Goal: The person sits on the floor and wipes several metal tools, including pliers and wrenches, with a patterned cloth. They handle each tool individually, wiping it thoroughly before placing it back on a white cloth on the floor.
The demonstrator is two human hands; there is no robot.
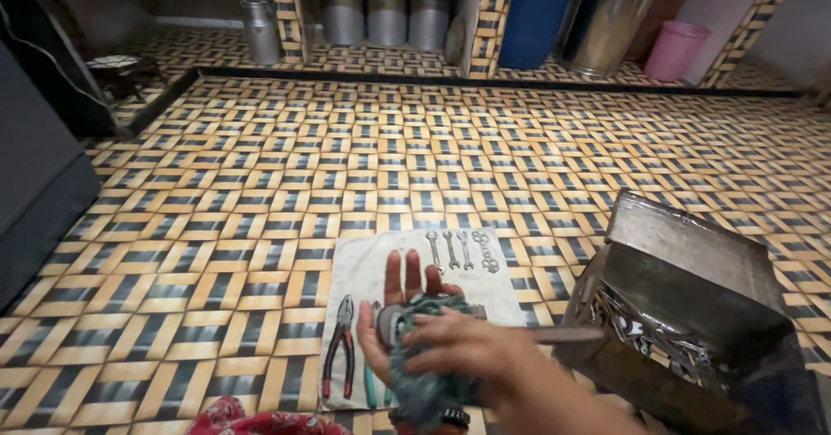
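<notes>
My left hand lies palm up over a pale cloth on the floor, cupping a round grey metal tool. My right hand is above it, gripping a dark green rag and pressing it on that tool; the hand is blurred. A long metal handle sticks out to the right from under the rag. On the cloth lie several small spanners in a row and red-handled pliers, with a green-handled tool beside them.
An open, worn metal toolbox full of tools stands at the right. Patterned tile floor all around. Metal cans, a blue drum, a steel bin and a pink bucket line the far wall. A dark cabinet stands at the left.
</notes>
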